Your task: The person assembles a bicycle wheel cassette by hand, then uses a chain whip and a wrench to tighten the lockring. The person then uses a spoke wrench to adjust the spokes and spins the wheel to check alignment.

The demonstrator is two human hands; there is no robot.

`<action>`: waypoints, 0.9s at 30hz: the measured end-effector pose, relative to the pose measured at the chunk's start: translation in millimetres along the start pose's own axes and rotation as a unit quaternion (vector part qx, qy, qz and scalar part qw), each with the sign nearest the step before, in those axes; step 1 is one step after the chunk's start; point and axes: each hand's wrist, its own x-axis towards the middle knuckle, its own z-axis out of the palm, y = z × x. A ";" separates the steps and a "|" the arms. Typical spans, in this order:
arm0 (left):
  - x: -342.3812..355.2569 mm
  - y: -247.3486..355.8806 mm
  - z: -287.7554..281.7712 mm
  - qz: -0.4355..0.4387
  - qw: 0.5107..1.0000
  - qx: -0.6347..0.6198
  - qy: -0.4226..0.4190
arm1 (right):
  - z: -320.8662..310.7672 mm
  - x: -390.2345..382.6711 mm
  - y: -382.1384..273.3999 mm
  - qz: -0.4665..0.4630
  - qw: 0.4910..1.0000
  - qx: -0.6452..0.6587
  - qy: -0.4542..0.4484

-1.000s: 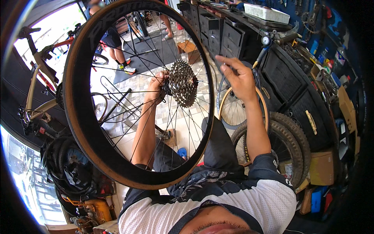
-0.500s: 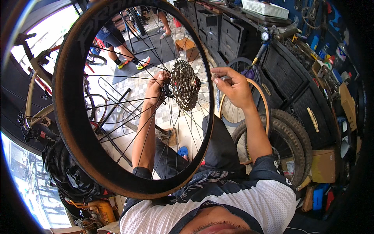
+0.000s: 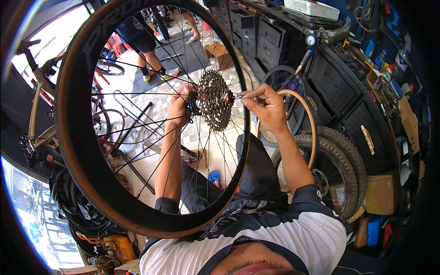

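Observation:
A bicycle wheel with a deep black rim and brown-edged tyre is held upright and tilted in front of my chest. My left hand is closed at the hub on the side away from the sprockets, seen through the spokes. The cassette of stacked metal sprockets faces my right side. My right hand pinches a thin metal rod between thumb and fingers, right at the axle end by the smallest sprocket. How far the rod reaches into the axle is too small to make out.
Knobby tyres and a floor pump stand to the right, before black drawers. A bicycle frame is at the left. Another person's legs show beyond the wheel. A cardboard box sits at lower right.
My right hand has moved left, bringing the thin rod to the axle end. The wheel and my left hand have shifted slightly left. The person beyond has changed stance.

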 end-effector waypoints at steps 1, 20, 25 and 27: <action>-0.7 0.4 -0.2 -0.005 1.000 -0.003 0.000 | 1.3 0.9 0.7 -0.013 1.000 0.017 0.001; 0.5 2.8 9.5 -0.009 1.000 -0.011 -0.011 | 11.8 3.4 5.5 -0.081 0.992 -0.095 0.033; 1.2 -3.1 -9.7 0.015 0.999 0.031 -0.016 | 10.9 8.4 -12.5 -0.048 0.991 -0.120 0.032; 6.6 -6.4 -12.5 0.015 0.999 0.043 -0.024 | 0.4 5.7 -14.0 0.010 0.994 -0.079 0.069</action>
